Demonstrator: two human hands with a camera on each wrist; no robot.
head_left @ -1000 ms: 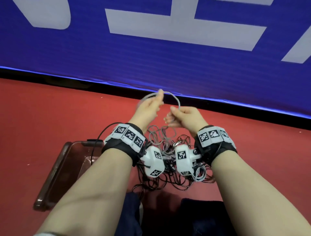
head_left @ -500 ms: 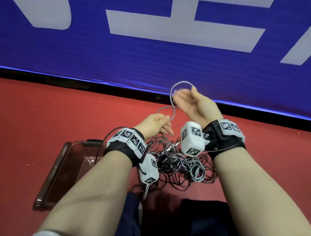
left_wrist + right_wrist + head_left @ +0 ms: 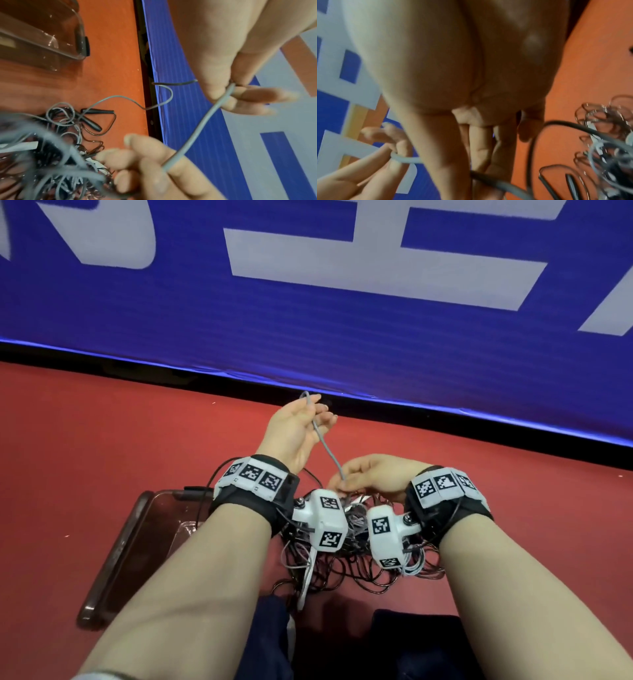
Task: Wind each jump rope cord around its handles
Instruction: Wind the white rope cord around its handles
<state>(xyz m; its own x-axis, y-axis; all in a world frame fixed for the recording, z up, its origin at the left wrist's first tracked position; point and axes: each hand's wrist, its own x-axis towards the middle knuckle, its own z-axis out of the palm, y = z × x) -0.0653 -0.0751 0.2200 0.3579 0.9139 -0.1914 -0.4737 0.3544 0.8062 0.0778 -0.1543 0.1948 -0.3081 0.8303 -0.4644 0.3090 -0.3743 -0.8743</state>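
A grey jump rope cord (image 3: pixel 325 446) runs taut between my two hands above a tangle of grey and dark cords (image 3: pixel 346 563) on the red floor. My left hand (image 3: pixel 320 410) is raised toward the blue wall and pinches the cord's upper part (image 3: pixel 230 88). My right hand (image 3: pixel 339 482) sits lower, just over the tangle, and grips the cord's lower part (image 3: pixel 171 161). Two black handles (image 3: pixel 97 112) lie on the floor at the far edge of the pile (image 3: pixel 51 155). In the right wrist view the cord (image 3: pixel 406 160) crosses my left fingers (image 3: pixel 397 151).
A clear brown plastic tray (image 3: pixel 137 542) lies on the floor left of the pile, under my left forearm. A blue banner wall (image 3: pixel 342 337) with white lettering stands close behind the hands. My dark trouser legs (image 3: pixel 411 645) are at the bottom edge.
The right hand, held high with a loop of grey cord half a second ago, has dropped to the pile. The left hand has risen from the pile toward the wall, drawing the cord taut.
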